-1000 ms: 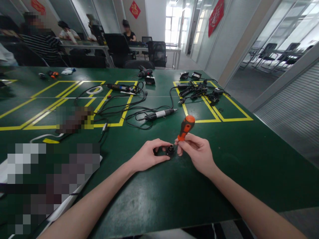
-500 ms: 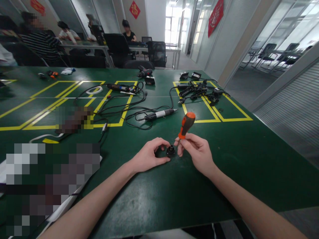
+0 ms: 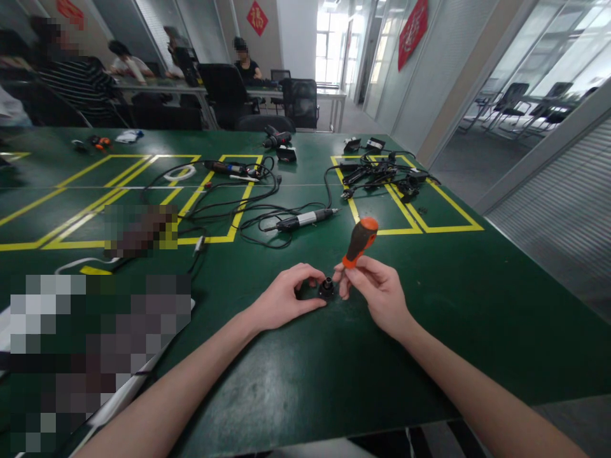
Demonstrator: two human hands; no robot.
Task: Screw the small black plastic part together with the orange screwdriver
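A small black round part [image 3: 326,290] with a raised metallic centre sits on the green table [image 3: 267,388]. My left hand [image 3: 291,296] curls around its left side, thumb in front and index finger behind, closed on it. In my right hand [image 3: 379,289] is a screwdriver [image 3: 360,242] with an orange and dark grey handle, pinched near the handle's lower end. The handle leans up and to the right, and its tip is hidden by my fingers, close to the black part.
Beyond my hands lies a corded electric screwdriver [image 3: 305,220] with black cable loops. A tangle of black tools and cables [image 3: 382,172] is at the back right. A power drill [image 3: 277,137] lies at the far edge. People sit at another table [image 3: 329,94] behind.
The screwdriver handle has tilted slightly further to the right. My left hand and the black part have barely moved.
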